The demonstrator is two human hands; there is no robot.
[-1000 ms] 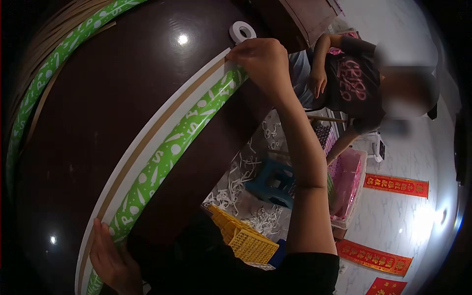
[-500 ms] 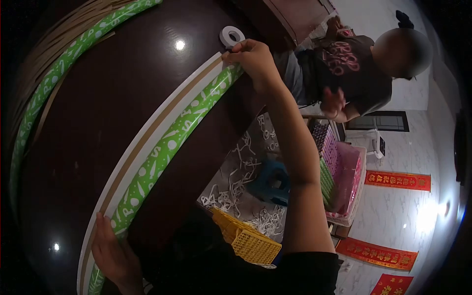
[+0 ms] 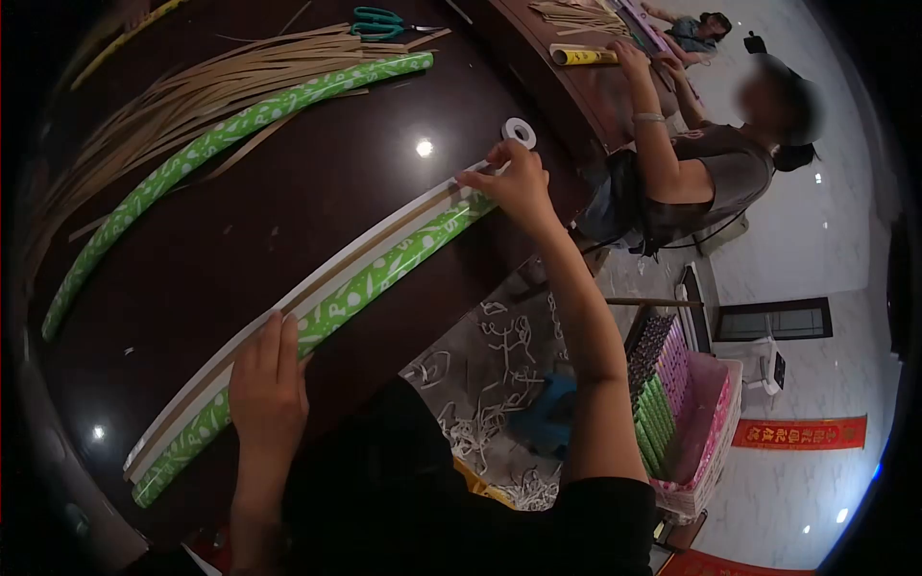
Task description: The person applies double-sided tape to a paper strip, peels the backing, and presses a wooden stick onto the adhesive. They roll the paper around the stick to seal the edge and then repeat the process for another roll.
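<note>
A roll of green wrapping paper (image 3: 365, 280) with white shapes lies across the dark table, its white edge unrolled. A narrow brown paper strip (image 3: 331, 257) runs lengthwise along that white edge. My left hand (image 3: 269, 379) rests on the roll near its middle, fingers stretched flat over the strip and edge. At the far end, my right hand (image 3: 517, 187) pinches the strip's end between thumb and fingers; the fingertips partly hide it. A white roll of tape (image 3: 519, 132) sits just beyond my right fingers.
Another green roll (image 3: 230, 134) lies beside a pile of brown strips (image 3: 230, 82) and teal-handled scissors (image 3: 377, 24). Across from me, a person (image 3: 701, 173) handles a yellow roll (image 3: 584, 57). A pink-lined basket (image 3: 706, 422) holds finished rolls; white scraps (image 3: 519, 355) litter the floor.
My view has shifted, showing more of the table. My left hand has moved farther up the roll. The other person has turned and now has hands at a yellow roll.
</note>
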